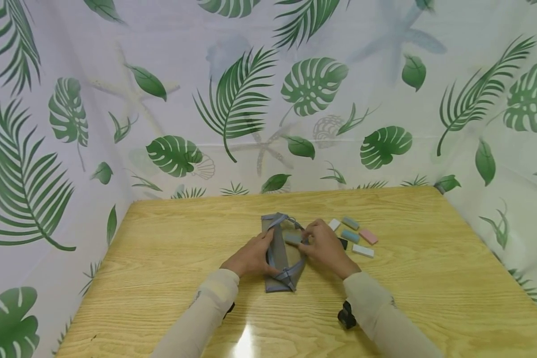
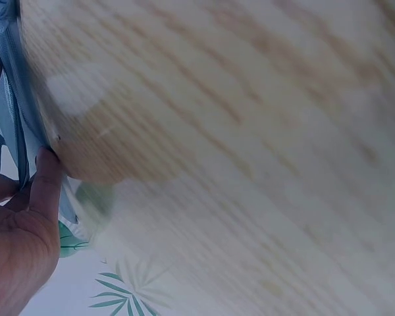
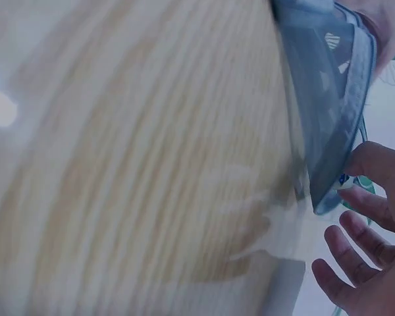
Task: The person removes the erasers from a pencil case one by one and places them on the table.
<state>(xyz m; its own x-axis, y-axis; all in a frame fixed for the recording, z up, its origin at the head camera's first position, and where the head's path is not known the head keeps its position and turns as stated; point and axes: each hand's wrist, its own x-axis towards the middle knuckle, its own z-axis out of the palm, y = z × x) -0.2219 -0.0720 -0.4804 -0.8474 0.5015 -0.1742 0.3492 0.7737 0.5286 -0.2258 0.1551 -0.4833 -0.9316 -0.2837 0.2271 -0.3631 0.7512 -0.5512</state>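
A see-through mesh zip pouch with grey-blue edging lies on the table, its mouth spread apart. My left hand grips the pouch's left side, thumb toward the near end; in the left wrist view its fingers pinch the blue edging. At the opposite rim, my right hand pinches the edge between thumb and forefinger, its other fingers loosely spread in the right wrist view. A grey-green block, eraser-like, shows within the pouch's mouth, beside the right fingertips.
Right of the pouch lie several small eraser-like blocks: a pink one, a blue one, a grey-green one, a white one and a black one partly behind my right hand. Leaf-patterned cloth borders the wooden table.
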